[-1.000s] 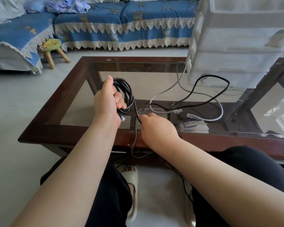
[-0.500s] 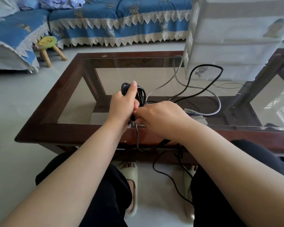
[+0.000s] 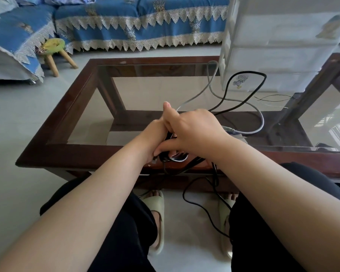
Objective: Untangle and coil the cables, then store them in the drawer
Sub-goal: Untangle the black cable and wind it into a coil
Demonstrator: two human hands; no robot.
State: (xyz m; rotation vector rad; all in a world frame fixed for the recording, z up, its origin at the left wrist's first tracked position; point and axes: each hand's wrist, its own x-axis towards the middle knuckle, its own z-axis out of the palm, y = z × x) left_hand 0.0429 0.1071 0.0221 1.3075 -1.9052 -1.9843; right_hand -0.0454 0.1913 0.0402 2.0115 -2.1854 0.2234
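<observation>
Hands meet over near table edge, cables trail right and down.

Left hand (image 3: 155,134) and right hand (image 3: 194,130) touch above near rail of table (image 3: 71,154), right partly over left, coiled cable (image 3: 175,157) between and under them. Loose run of that cable (image 3: 245,72) loops back-right across the top to the front of the drawer unit (image 3: 279,55), which stands on table's far right. Second cable (image 3: 261,118) curves on the top right of hands. Another strand hangs off near edge to floor between slippers (image 3: 157,218). Stool (image 3: 53,48) far left, sofa (image 3: 141,20) behind table.
</observation>
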